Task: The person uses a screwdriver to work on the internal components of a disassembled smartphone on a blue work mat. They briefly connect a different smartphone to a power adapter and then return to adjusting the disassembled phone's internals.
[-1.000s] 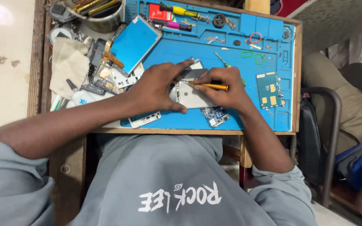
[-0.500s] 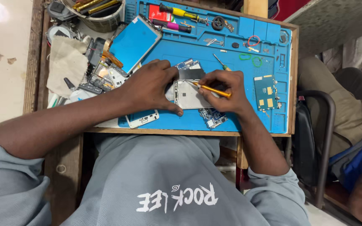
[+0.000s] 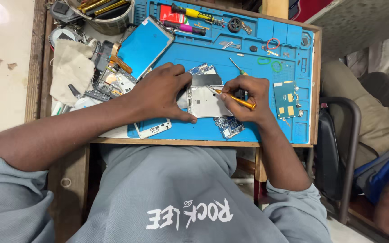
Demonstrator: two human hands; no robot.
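A silver phone frame (image 3: 208, 102) lies opened on the blue work mat (image 3: 257, 130). My left hand (image 3: 160, 93) grips the frame's left edge between thumb and fingers. My right hand (image 3: 247, 96) holds an orange-handled screwdriver (image 3: 236, 100), its tip touching the frame's upper right part. A small blue circuit board (image 3: 229, 126) lies just below the frame, a second one (image 3: 287, 99) to the right of my right hand. A dark panel (image 3: 205, 79) sits above the frame.
A blue phone screen (image 3: 143, 46) leans at the mat's upper left. A cloth (image 3: 70, 68), loose parts and a bowl of tools (image 3: 106, 14) crowd the left side. Screwdrivers (image 3: 190, 12) lie along the far edge. A seated person's leg (image 3: 361, 108) is at right.
The camera has shifted slightly. My right hand has turned the screwdriver a little on the frame; my left hand keeps its grip.
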